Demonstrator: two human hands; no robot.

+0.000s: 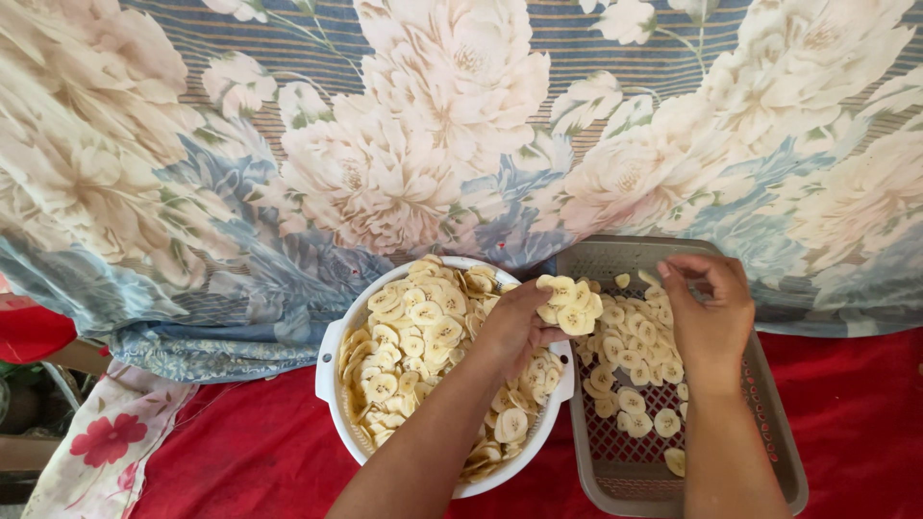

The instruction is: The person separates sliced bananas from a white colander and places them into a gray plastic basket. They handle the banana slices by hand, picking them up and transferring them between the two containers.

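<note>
Spreading banana slices looks like the step in hand: the left hand [514, 322] is closed on a handful of slices [569, 306] over the white bowl [332, 370], while the right hand [707, 308], fingers curled, pinches one over the grey tray [784, 461]; laying them flat calls for a gentle release

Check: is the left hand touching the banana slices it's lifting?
Touching. The head view shows the left hand gripping a bunch of banana slices in its fingers, above the white bowl.
</note>
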